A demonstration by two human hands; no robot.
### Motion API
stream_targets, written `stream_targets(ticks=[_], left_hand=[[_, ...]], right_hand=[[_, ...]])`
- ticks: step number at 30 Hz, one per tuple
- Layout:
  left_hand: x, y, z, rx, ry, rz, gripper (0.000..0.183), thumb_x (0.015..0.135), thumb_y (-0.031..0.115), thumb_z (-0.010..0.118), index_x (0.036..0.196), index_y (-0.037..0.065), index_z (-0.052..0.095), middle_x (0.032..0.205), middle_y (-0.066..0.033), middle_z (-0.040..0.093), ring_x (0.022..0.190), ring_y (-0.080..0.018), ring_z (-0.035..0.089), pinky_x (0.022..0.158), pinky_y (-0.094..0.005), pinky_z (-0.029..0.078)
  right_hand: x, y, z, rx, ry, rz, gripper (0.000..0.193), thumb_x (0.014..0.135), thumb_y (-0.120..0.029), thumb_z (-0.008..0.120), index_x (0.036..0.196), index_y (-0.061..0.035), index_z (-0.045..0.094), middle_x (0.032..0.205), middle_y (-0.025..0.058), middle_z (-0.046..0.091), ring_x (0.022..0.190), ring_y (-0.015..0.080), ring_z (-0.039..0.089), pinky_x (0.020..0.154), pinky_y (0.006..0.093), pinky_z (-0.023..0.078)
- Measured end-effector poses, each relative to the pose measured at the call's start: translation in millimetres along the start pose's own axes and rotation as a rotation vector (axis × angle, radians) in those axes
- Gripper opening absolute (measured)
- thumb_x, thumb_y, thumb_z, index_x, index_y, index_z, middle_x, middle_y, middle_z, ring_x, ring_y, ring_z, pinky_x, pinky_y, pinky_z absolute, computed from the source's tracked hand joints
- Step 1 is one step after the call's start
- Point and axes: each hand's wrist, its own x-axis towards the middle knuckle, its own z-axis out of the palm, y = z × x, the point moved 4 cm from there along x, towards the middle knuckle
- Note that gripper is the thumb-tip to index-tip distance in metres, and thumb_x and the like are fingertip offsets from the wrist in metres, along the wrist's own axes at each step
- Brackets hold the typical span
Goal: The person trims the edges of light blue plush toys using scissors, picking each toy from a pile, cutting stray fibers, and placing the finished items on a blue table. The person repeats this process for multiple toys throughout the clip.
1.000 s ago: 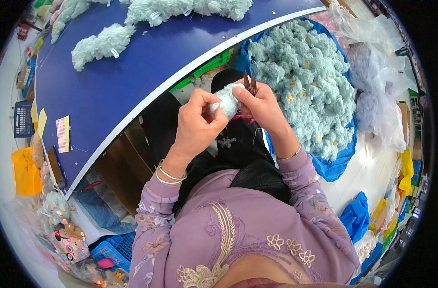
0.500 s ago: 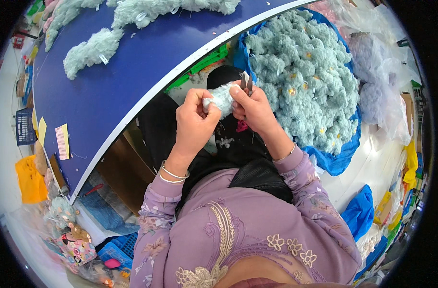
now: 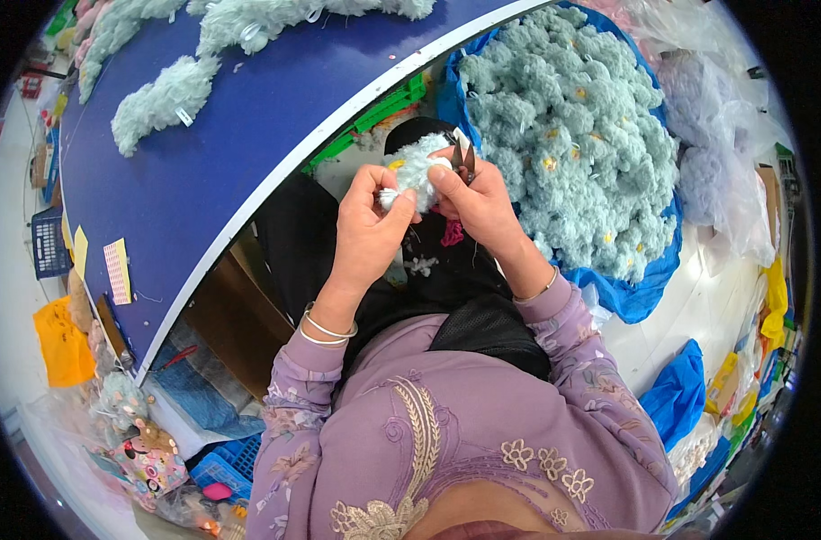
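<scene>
- Left hand (image 3: 370, 229): thumb and fingers pinched together on the near left end of the plush piece (image 3: 420, 171).
- Right hand (image 3: 476, 202): closed around dark metal snips (image 3: 463, 162), blades pointing up and away; thumb pressed on the plush's right side.
- Plush location: between both hands, over the dark-clad lap, off the table edge.
- Surface: dark blue table (image 3: 212, 171) at upper left, white curved rim. Pale blue-green fluffy strips (image 3: 163, 103) lie on it, small white tag on the nearest; printed paper sheet (image 3: 117, 270) near the left edge.
- Room: blue sack (image 3: 640, 297) right of the hands, heaped with blue-green plush pieces (image 3: 563, 144), yellow spots among them. Clear plastic bags (image 3: 703, 180) beyond it. Blue bag (image 3: 676, 391) on the white floor, lower right; orange sheet (image 3: 64, 342) far left.
- Plush look: pale blue-green, shaggy, small, rounded; yellow patch at upper left, whitish tuft at the left fingertips. Something pink just below the right hand, can't tell what.
- Vs 0.5 s ago: yellow patch now visible, plush looks turned and fluffed wider. Both hands kept their hold; snips same spot.
</scene>
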Motion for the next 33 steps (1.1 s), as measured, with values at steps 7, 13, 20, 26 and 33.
stream_targets(ticks=[7,13,20,26,33], left_hand=[[0.2,1.0,-0.8,-0.026,-0.016,0.040,0.011,0.088,0.000,0.053,0.095,0.003,0.046,0.091,-0.0058,0.055,0.072,-0.0107,0.059,0.065,-0.0248,0.053],[-1.6,3.5,0.1,0.002,-0.018,0.068,0.011,0.086,-0.002,0.050,0.095,0.002,0.046,0.091,-0.0066,0.055,0.072,-0.0113,0.059,0.066,-0.0256,0.053],[1.1,6.2,-1.3,0.000,-0.108,0.089,0.011,0.086,-0.002,0.050,0.096,0.002,0.046,0.093,-0.0066,0.055,0.077,-0.0116,0.059,0.069,-0.0260,0.053],[46.0,93.5,-93.6,0.470,0.257,0.508,0.015,0.090,0.006,0.058,0.104,0.003,0.055,0.094,-0.0048,0.060,0.082,-0.0113,0.058,0.074,-0.0263,0.050],[124.6,138.8,-264.5,1.495,0.593,0.610,0.055,0.077,0.037,0.069,0.120,0.004,0.058,0.120,-0.0183,0.060,0.113,-0.0342,0.053,0.101,-0.0435,0.036]], right_hand=[[-0.8,-1.0,0.6,0.007,-0.013,0.026,0.024,0.094,-0.025,0.062,0.102,-0.0027,0.059,0.069,-0.0042,0.053,0.054,0.0021,0.042,0.046,0.0187,0.032],[-1.5,-2.1,2.5,0.064,0.024,0.086,0.028,0.095,-0.023,0.060,0.108,0.0010,0.056,0.065,-0.0050,0.045,0.050,0.0027,0.036,0.044,0.0206,0.027],[-0.7,-14.6,-6.1,-0.091,0.059,0.043,0.023,0.091,-0.019,0.064,0.104,-0.0003,0.059,0.071,-0.0020,0.054,0.056,0.0037,0.044,0.048,0.0199,0.035],[-24.8,-98.2,-86.6,-0.566,0.622,-0.376,0.025,0.087,-0.015,0.071,0.103,0.0030,0.064,0.085,0.0040,0.065,0.071,0.0067,0.058,0.062,0.0203,0.046],[-44.0,-121.1,-71.9,-0.379,0.566,-0.416,0.021,0.092,-0.016,0.063,0.105,0.0001,0.065,0.076,-0.0019,0.058,0.058,0.0006,0.044,0.050,0.0171,0.032]])
